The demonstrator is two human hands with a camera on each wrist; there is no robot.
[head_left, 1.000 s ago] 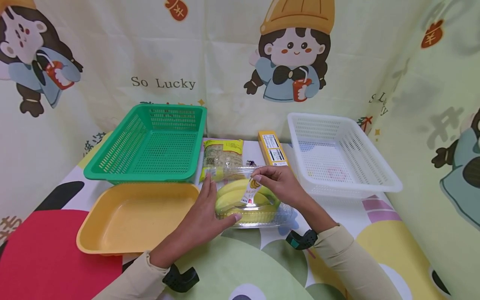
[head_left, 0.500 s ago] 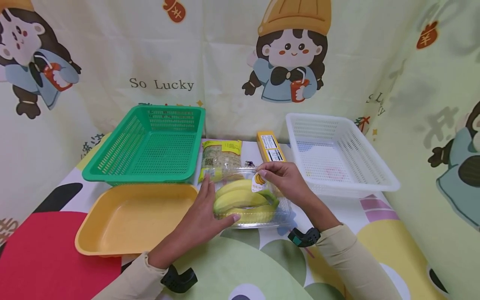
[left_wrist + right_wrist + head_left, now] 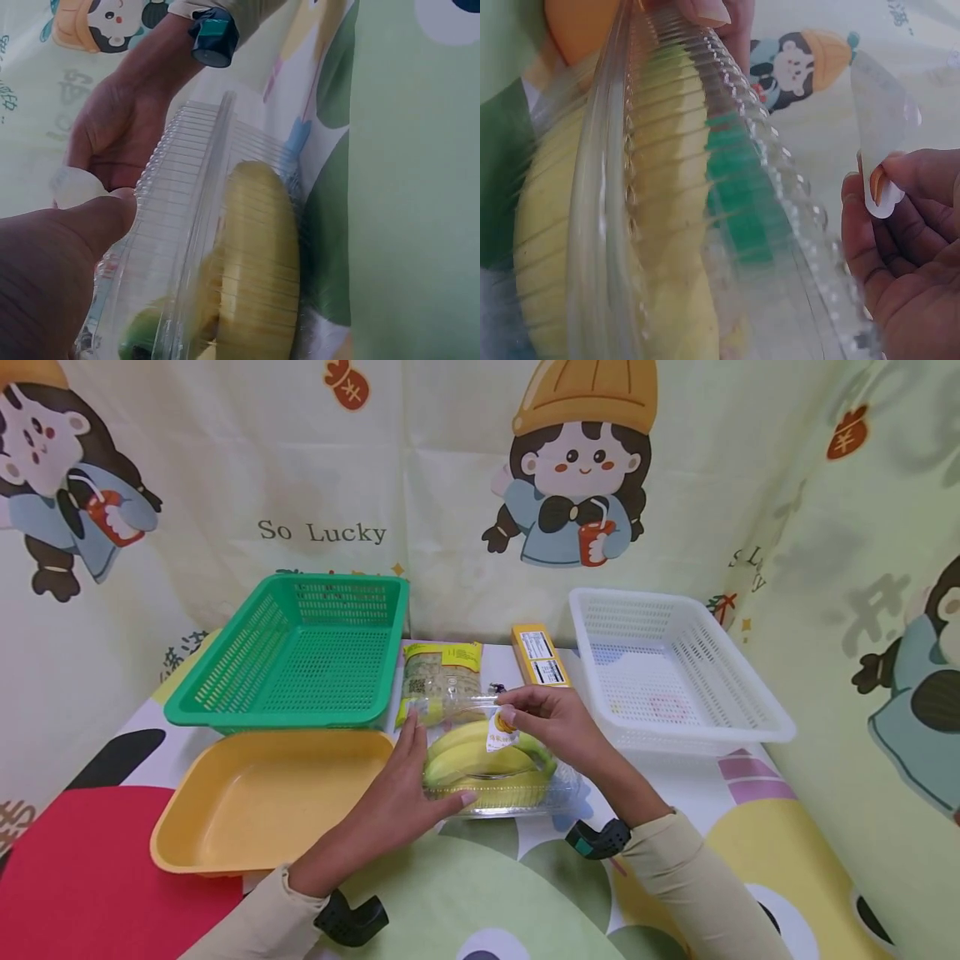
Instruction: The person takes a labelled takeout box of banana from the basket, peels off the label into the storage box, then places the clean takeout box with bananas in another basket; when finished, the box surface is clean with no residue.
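A clear plastic clamshell box (image 3: 555, 793) with yellow bananas (image 3: 480, 762) inside lies at the middle of the table, its lid down. My left hand (image 3: 393, 806) rests against the box's left end, fingers nearly straight at the side and thumb along the front. Over the lid, my right hand (image 3: 558, 727) pinches the upper end of a white sticker (image 3: 501, 735) printed with a banana picture. The right wrist view shows the sticker (image 3: 885, 112) bent, held between thumb and fingers, apart from the lid. In the left wrist view, green banana stems show dimly through the plastic.
A green basket (image 3: 397, 652) stands at back left, with a yellow-orange tub (image 3: 262, 810) before it. Behind the box lie a yellow-topped bag (image 3: 442, 667) and a yellow carton (image 3: 542, 656). At right is a white basket (image 3: 757, 714); a printed cloth (image 3: 435, 468) hangs behind.
The right hand first moved the sticker up and right, and the sticker tilted; now it has shifted back left over the lid. The left hand stays on the box.
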